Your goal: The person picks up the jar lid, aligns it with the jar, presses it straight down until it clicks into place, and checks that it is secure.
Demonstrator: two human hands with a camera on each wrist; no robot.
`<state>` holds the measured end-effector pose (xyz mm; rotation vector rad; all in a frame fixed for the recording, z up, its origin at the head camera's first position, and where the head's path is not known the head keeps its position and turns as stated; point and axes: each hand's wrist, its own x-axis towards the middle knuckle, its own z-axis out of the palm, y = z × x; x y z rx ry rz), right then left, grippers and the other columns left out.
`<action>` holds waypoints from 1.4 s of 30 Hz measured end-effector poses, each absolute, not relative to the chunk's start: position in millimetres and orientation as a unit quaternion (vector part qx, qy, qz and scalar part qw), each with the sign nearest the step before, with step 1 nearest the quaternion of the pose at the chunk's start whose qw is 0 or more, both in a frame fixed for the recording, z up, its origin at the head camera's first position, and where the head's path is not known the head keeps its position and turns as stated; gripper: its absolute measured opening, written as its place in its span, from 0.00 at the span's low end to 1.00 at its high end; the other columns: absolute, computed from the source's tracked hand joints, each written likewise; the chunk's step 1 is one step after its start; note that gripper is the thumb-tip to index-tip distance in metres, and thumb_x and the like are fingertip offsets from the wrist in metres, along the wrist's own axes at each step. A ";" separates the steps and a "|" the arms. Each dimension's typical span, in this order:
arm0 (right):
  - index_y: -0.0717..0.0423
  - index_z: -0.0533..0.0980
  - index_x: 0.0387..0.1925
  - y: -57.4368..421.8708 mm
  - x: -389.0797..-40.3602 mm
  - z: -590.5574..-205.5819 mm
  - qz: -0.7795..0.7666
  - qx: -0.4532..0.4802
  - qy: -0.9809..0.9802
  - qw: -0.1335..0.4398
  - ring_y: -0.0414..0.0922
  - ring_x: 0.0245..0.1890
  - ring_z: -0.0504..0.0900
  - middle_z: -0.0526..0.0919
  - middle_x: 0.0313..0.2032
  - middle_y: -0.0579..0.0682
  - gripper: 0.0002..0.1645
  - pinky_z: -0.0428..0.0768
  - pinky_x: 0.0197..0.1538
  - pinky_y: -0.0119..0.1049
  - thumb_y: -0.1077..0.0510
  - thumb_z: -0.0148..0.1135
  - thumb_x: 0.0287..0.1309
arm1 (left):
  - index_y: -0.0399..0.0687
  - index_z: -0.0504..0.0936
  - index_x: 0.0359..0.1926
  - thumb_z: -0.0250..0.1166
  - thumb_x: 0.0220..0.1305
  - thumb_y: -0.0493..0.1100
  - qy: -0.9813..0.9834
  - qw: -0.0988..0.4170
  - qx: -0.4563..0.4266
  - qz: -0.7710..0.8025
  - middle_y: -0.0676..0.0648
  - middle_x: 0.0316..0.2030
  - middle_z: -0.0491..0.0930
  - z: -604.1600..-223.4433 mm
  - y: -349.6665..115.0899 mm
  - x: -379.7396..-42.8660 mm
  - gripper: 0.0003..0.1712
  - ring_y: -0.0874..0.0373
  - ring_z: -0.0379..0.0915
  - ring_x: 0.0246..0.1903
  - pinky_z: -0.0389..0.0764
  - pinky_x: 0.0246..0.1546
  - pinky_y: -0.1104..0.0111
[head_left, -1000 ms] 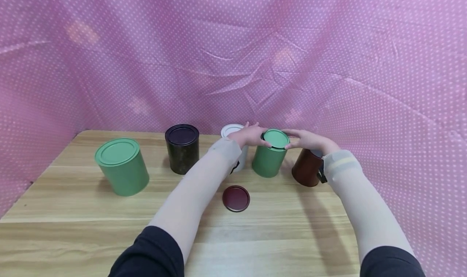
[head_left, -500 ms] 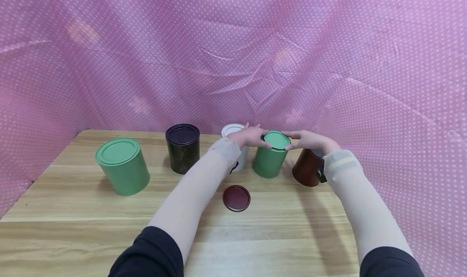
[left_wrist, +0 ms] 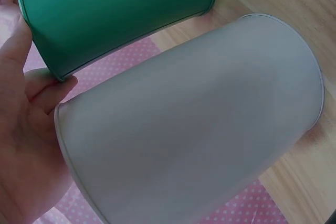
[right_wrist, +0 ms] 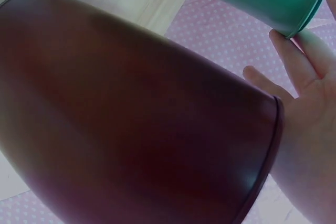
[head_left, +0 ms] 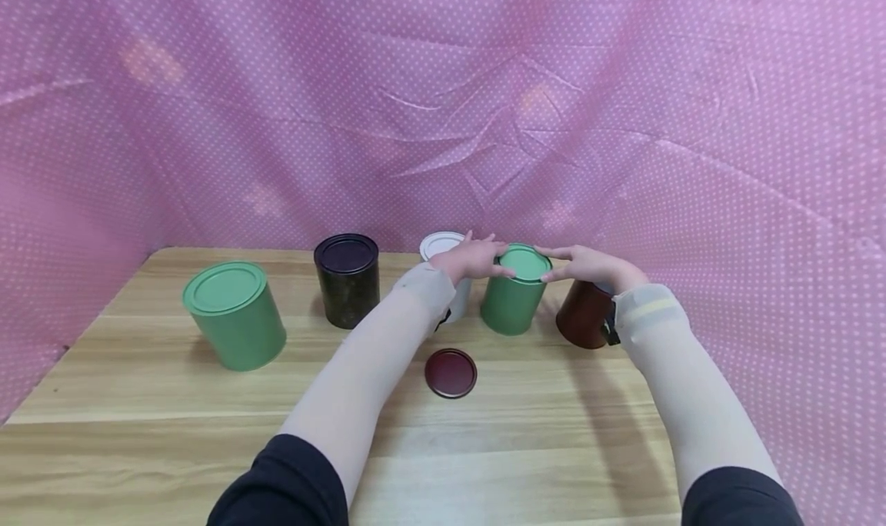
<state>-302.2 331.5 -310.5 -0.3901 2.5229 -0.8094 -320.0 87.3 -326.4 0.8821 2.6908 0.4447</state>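
A green can (head_left: 511,308) with a matching green lid (head_left: 524,264) stands upright at the back, between my hands. My left hand (head_left: 474,258) reaches over a white can (head_left: 458,301) to the lid's left edge, fingers and thumb spread along the rim. In the left wrist view, fingertips (left_wrist: 66,84) of that hand meet the green can's rim. On the opposite side my right hand (head_left: 584,266) touches the lid's edge with extended fingers. Its fingertips (right_wrist: 278,36) show at the rim in the right wrist view. The right wrist passes over a brown-red can (head_left: 581,318).
A dark red lid (head_left: 451,373) lies flat on the wooden table (head_left: 526,464), in front of the cans. Farther left stand a black can (head_left: 348,284) and a larger green can (head_left: 238,318), both lidded. A pink dotted cloth (head_left: 443,111) hangs behind and beside the table.
The dark gap under the green lid's front edge has closed, and the lid now sits level on the can. Both hands stay almost where they were.
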 end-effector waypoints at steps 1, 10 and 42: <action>0.40 0.55 0.74 331.8 -302.6 -310.9 -0.295 -0.143 0.917 0.229 0.66 0.73 0.45 0.53 0.74 0.61 0.48 0.45 0.67 0.73 0.39 0.64 0.57 | 0.48 0.56 0.74 0.52 0.68 0.64 0.930 0.135 0.305 0.155 0.50 0.74 0.54 -326.9 87.4 -319.8 0.42 0.51 0.35 0.76 0.27 0.74 0.49; 0.41 0.56 0.74 334.0 -307.5 -316.3 -0.297 -0.148 0.919 0.216 0.64 0.73 0.48 0.56 0.73 0.60 0.48 0.46 0.69 0.70 0.39 0.66 0.55 | 0.48 0.57 0.74 0.53 0.68 0.63 0.931 0.127 0.301 0.165 0.50 0.74 0.54 -329.0 89.6 -317.7 0.41 0.51 0.35 0.76 0.31 0.75 0.52; 0.45 0.62 0.71 331.5 -303.1 -311.3 -0.314 -0.134 0.914 0.217 0.64 0.74 0.48 0.59 0.72 0.60 0.47 0.45 0.69 0.71 0.42 0.69 0.52 | 0.45 0.53 0.75 0.52 0.71 0.59 0.920 0.158 0.307 0.187 0.45 0.75 0.52 -321.4 88.6 -307.9 0.40 0.49 0.41 0.76 0.37 0.76 0.57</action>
